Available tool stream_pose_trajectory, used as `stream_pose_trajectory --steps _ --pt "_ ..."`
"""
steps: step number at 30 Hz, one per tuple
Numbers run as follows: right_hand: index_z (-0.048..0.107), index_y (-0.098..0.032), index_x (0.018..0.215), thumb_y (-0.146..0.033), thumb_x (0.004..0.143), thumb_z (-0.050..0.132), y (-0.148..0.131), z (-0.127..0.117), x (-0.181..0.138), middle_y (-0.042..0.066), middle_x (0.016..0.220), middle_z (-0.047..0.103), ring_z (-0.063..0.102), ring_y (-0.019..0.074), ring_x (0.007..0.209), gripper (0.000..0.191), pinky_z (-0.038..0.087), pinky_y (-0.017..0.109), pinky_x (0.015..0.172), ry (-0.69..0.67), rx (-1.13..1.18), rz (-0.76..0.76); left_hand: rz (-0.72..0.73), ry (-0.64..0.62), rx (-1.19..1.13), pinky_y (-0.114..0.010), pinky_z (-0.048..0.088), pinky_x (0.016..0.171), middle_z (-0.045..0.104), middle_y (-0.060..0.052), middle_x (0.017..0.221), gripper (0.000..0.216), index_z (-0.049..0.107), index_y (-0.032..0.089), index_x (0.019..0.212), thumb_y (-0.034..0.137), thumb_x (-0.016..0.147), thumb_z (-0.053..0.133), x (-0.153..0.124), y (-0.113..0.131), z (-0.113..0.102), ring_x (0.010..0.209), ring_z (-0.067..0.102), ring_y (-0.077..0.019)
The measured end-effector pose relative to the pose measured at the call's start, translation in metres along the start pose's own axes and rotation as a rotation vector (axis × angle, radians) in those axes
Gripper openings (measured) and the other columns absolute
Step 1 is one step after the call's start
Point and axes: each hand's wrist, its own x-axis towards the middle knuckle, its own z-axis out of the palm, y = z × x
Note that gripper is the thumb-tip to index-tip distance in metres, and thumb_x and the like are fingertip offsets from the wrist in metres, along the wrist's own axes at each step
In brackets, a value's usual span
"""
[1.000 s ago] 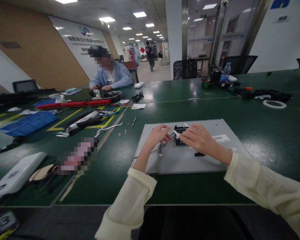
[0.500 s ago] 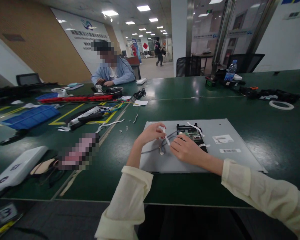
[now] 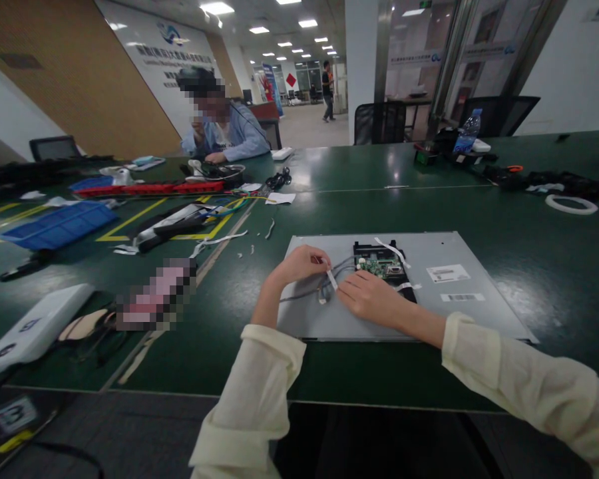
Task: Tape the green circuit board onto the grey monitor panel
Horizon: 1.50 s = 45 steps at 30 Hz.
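A short white strip, which looks like tape [image 3: 333, 279], is stretched between my two hands. My left hand [image 3: 304, 264] pinches its upper end, and the fingers of my right hand [image 3: 372, 297] close on its lower end. Beneath them lies a flat grey metal panel [image 3: 429, 319] with two white labels. On the panel, a black bracket holds a green circuit board [image 3: 379, 267], partly hidden behind my right hand. White strips [image 3: 392, 251] stick to the bracket's edge. Grey cables [image 3: 307, 295] run from the board leftward under the white strip, ending near a small white connector [image 3: 322, 299].
A blue tray [image 3: 60, 225], a white device [image 3: 34, 329] and a pink, blurred-out object [image 3: 154, 296] lie to the left. Scraps of white strip [image 3: 219, 241] are near the table seam. A white ring [image 3: 572, 204] rests at right. Another person [image 3: 224, 130] sits across the table.
My hands stay at nearly the same spot, still holding the white strip. The seated person has raised one hand toward the head. The view has shifted slightly.
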Motion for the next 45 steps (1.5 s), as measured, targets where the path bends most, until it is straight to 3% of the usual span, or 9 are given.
stream_pose_trajectory --steps 6,12,18,26,36,43,45 --pt "0.062 -0.008 0.095 -0.007 0.09 0.042 0.002 0.005 -0.001 0.014 0.102 0.062 0.057 0.0204 0.094 0.02 0.046 0.036 0.08 0.003 0.06 -0.044 -0.005 0.007 0.037 -0.019 0.038 0.055 0.06 0.001 0.057 0.016 0.07 0.017 0.077 0.028 0.071 0.061 -0.001 0.0 0.001 0.055 0.051 -0.0102" --pt "0.059 -0.005 0.106 -0.007 0.09 0.043 0.003 0.01 -0.002 0.017 0.116 0.06 0.058 0.0202 0.105 0.023 0.046 0.035 0.091 0.015 0.113 -0.021 -0.025 -0.007 0.029 -0.02 0.039 0.059 0.062 0.0 0.063 0.017 0.069 0.017 0.079 0.029 0.073 0.06 0.0 -0.002 0.002 0.059 0.052 -0.0108" --pt "0.055 -0.004 0.111 -0.008 0.093 0.036 0.005 0.009 0.0 0.02 0.119 0.058 0.057 0.0198 0.11 0.026 0.046 0.034 0.094 -0.097 0.201 0.006 0.029 -0.011 0.084 -0.02 0.038 0.058 0.059 0.001 0.061 0.014 0.066 0.016 0.078 0.027 0.075 0.058 0.002 -0.008 0.003 0.059 0.052 -0.01" --pt "0.056 -0.006 0.112 -0.024 0.096 0.036 -0.003 -0.003 0.002 0.02 0.125 0.055 0.052 0.0216 0.119 0.031 0.04 0.036 0.102 -0.139 0.292 0.075 0.069 0.06 0.157 -0.021 0.041 0.06 0.058 0.001 0.064 0.009 0.062 0.015 0.078 0.021 0.076 0.056 0.006 -0.014 0.007 0.059 0.053 -0.0098" --pt "0.057 -0.007 0.108 -0.025 0.096 0.035 -0.023 -0.009 0.004 0.021 0.12 0.058 0.053 0.0261 0.117 0.031 0.044 0.039 0.095 -0.16 0.251 0.168 0.091 0.154 0.247 -0.021 0.04 0.059 0.056 0.002 0.064 0.01 0.06 0.016 0.085 0.02 0.078 0.053 0.005 -0.018 0.009 0.06 0.053 -0.0107" --pt "0.058 -0.011 0.1 -0.027 0.095 0.034 -0.03 -0.031 0.005 0.016 0.098 0.065 0.062 0.025 0.096 0.029 0.049 0.038 0.081 -0.209 0.273 0.237 0.074 0.199 0.391 -0.023 0.039 0.061 0.057 0.0 0.067 0.011 0.058 0.017 0.084 0.015 0.077 0.05 0.004 -0.009 0.009 0.064 0.053 -0.0129" --pt "0.058 -0.011 0.104 -0.032 0.094 0.037 -0.028 -0.035 0.002 0.015 0.102 0.064 0.06 0.0242 0.098 0.031 0.048 0.038 0.084 -0.185 0.328 0.213 0.071 0.214 0.464 -0.024 0.039 0.062 0.059 -0.001 0.071 0.011 0.058 0.016 0.083 0.014 0.077 0.049 0.004 -0.007 0.009 0.066 0.053 -0.0142"
